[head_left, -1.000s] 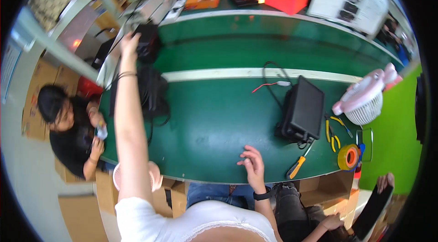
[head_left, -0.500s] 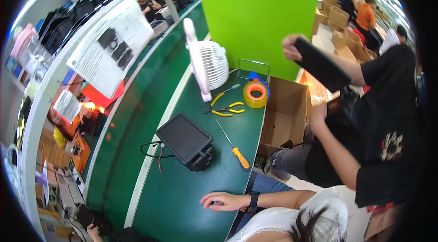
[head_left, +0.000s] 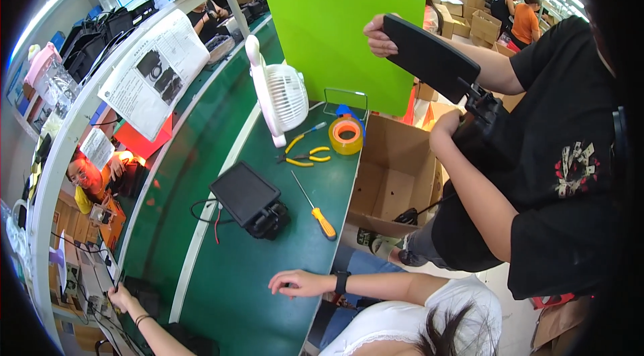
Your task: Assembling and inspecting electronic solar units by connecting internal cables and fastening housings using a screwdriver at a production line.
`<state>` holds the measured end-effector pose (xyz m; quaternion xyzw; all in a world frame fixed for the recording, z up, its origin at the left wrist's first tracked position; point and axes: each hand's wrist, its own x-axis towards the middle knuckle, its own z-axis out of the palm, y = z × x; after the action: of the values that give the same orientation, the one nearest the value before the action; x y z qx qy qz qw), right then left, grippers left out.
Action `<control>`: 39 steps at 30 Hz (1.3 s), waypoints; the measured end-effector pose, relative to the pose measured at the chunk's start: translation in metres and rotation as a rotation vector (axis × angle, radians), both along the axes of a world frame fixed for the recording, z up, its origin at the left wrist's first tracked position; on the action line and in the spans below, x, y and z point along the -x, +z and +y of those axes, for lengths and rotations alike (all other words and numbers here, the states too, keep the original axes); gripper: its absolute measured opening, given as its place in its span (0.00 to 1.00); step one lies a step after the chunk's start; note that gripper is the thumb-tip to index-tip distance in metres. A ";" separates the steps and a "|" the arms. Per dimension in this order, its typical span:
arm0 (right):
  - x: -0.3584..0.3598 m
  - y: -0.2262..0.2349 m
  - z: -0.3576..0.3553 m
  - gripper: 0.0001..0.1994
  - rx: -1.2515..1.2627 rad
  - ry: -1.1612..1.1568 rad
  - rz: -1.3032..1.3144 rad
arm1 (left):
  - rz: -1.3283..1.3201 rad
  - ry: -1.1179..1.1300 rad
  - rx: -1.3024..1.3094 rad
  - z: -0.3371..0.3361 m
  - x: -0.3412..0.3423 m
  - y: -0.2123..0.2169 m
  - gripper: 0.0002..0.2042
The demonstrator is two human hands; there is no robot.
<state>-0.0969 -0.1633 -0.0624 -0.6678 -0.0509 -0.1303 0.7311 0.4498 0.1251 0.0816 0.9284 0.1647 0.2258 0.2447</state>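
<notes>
On the green tabletop (head_left: 268, 302) the right hand (head_left: 298, 283) rests flat, grip open, while the left hand (head_left: 121, 297), grip unclear, reaches toward cables (head_left: 94, 282).

Green desk (head_left: 282, 275) carries a black monitor (head_left: 247, 195) at centre; screwdriver (head_left: 314, 207) at three o'clock; white fan (head_left: 280, 93), pliers (head_left: 305, 155), tape roll (head_left: 347, 136) toward one.

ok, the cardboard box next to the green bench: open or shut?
Open. The cardboard box stands beside the green table with its top flaps spread outward, and its bare brown inner floor shows.
</notes>
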 end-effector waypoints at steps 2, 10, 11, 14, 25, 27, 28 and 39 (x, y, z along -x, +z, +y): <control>0.001 0.001 -0.002 0.07 0.016 0.000 -0.004 | -0.035 -0.014 0.004 -0.017 0.020 -0.003 0.22; -0.008 -0.005 -0.001 0.07 -0.127 -0.125 0.101 | -0.314 -0.358 0.112 -0.137 0.171 0.009 0.16; -0.005 -0.007 -0.003 0.07 -0.129 -0.173 0.108 | -0.303 -0.357 0.064 -0.158 0.203 0.025 0.15; -0.003 -0.007 -0.004 0.07 -0.112 -0.228 0.124 | -0.418 -0.416 0.222 -0.176 0.229 0.023 0.12; -0.001 0.032 0.012 0.27 -0.233 -0.145 0.075 | -0.484 -0.571 0.447 -0.182 0.403 -0.007 0.20; 0.003 0.053 0.007 0.35 -0.204 -0.097 0.092 | -0.482 -0.623 0.508 -0.180 0.441 -0.014 0.20; 0.003 0.061 0.009 0.37 -0.220 -0.094 0.054 | -0.468 -0.624 0.545 -0.179 0.459 -0.019 0.20; 0.021 0.078 0.014 0.36 -0.007 -0.097 0.141 | -0.602 -0.909 0.274 -0.081 0.534 -0.070 0.08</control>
<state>-0.1176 -0.1496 0.0154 -0.6745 0.0336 -0.1185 0.7279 -0.0838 0.0441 0.0115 0.7602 -0.3014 0.3291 0.4721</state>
